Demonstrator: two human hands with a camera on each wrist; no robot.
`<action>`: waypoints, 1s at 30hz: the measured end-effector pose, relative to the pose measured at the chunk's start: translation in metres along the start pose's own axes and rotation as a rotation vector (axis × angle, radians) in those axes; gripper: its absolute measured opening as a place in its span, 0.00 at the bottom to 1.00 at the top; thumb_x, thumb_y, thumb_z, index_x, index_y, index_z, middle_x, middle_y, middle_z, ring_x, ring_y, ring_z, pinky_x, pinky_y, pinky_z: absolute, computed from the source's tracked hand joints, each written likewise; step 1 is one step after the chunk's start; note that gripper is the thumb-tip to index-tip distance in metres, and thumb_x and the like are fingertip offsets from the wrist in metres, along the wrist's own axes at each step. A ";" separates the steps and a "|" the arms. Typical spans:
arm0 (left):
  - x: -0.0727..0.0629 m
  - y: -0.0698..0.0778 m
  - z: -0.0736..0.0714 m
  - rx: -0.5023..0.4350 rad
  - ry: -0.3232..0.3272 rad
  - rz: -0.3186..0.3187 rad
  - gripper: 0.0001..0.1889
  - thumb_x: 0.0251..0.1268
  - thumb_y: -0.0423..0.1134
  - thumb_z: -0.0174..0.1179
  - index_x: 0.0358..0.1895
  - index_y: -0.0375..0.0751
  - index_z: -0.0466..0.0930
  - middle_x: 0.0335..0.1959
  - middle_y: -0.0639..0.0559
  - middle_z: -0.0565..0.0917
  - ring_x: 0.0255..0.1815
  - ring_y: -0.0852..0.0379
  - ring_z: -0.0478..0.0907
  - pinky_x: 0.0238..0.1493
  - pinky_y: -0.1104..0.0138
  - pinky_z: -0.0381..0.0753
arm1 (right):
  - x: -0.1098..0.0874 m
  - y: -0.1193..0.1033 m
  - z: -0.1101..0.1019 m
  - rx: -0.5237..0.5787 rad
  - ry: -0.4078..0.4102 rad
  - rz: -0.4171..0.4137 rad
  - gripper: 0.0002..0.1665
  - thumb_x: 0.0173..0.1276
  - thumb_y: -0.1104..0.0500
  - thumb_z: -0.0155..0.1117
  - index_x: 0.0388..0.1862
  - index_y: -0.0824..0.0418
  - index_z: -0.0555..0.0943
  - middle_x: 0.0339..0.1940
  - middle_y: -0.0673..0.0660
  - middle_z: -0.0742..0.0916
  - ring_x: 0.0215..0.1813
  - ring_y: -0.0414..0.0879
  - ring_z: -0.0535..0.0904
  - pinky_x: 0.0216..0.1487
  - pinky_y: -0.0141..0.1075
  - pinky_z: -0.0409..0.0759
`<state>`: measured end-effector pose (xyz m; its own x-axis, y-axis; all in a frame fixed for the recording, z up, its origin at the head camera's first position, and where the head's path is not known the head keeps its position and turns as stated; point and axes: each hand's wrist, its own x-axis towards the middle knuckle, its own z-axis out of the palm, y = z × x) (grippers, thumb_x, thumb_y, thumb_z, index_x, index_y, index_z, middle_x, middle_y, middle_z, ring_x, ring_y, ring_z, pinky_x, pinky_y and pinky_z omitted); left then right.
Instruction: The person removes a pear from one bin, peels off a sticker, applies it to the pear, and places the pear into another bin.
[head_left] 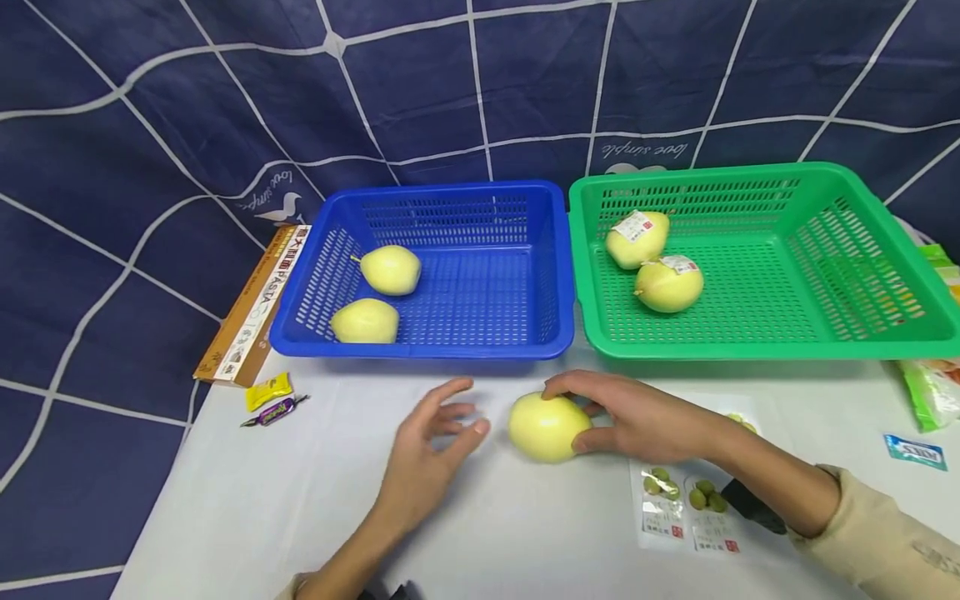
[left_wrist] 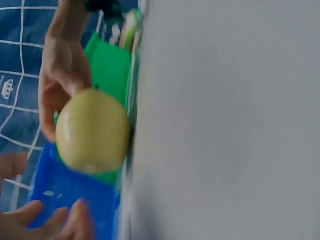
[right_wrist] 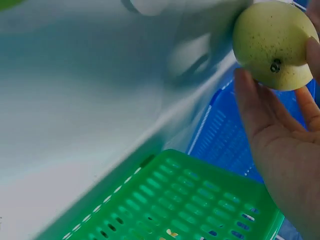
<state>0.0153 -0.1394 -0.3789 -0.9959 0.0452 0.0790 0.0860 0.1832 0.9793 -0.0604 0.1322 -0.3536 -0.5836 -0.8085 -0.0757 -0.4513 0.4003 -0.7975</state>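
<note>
A pale yellow pear [head_left: 547,427] sits on the white table in front of the blue basket. My right hand [head_left: 641,417] holds it from the right side, thumb and fingers curled round it. In the right wrist view the pear's [right_wrist: 272,35] stem end faces the palm, and its speckled skin bears no sticker there. My left hand [head_left: 423,454] is just left of the pear, fingers loosely bent and apart from it. Two plain pears [head_left: 390,270] lie in the blue basket [head_left: 442,352]. Two more pears [head_left: 669,286], with white labels, are in the green basket [head_left: 772,348].
Under my right forearm lies a sheet of fruit-picture stickers [head_left: 678,508]. A pasta box [head_left: 255,308] leans left of the blue basket, near a yellow packet [head_left: 268,392] and a purple candy [head_left: 276,411]. At right are a blue-white packet [head_left: 915,451] and a green-edged bag [head_left: 930,396].
</note>
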 end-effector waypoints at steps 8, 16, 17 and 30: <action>0.024 -0.013 0.016 -0.264 -0.535 -0.389 0.36 0.68 0.36 0.63 0.76 0.42 0.57 0.73 0.40 0.63 0.49 0.46 0.83 0.49 0.56 0.84 | -0.004 0.005 0.005 -0.006 0.050 -0.069 0.28 0.65 0.58 0.71 0.63 0.52 0.76 0.58 0.46 0.80 0.57 0.43 0.76 0.56 0.42 0.78; 0.029 -0.017 0.021 -0.225 -0.509 -0.353 0.33 0.62 0.35 0.69 0.71 0.44 0.69 0.67 0.44 0.72 0.49 0.48 0.83 0.53 0.59 0.81 | -0.018 0.003 0.010 0.007 0.117 -0.098 0.29 0.65 0.63 0.70 0.65 0.54 0.75 0.59 0.46 0.81 0.57 0.42 0.77 0.55 0.41 0.80; 0.029 -0.017 0.021 -0.219 -0.506 -0.348 0.32 0.62 0.36 0.69 0.70 0.44 0.69 0.66 0.44 0.73 0.50 0.48 0.83 0.53 0.60 0.80 | -0.021 0.002 0.009 0.000 0.132 -0.116 0.29 0.65 0.64 0.70 0.65 0.55 0.75 0.59 0.46 0.81 0.57 0.42 0.77 0.53 0.40 0.81; 0.029 -0.018 0.019 -0.207 -0.487 -0.371 0.34 0.60 0.37 0.70 0.71 0.45 0.70 0.67 0.43 0.72 0.50 0.48 0.83 0.55 0.58 0.79 | -0.111 0.040 -0.018 -0.238 0.333 0.046 0.34 0.53 0.67 0.78 0.59 0.53 0.78 0.35 0.39 0.78 0.32 0.32 0.72 0.28 0.25 0.70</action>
<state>-0.0145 -0.1226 -0.3983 -0.8266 0.4647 -0.3176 -0.3172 0.0815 0.9448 -0.0252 0.2456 -0.3663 -0.7755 -0.6196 0.1210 -0.5406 0.5527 -0.6342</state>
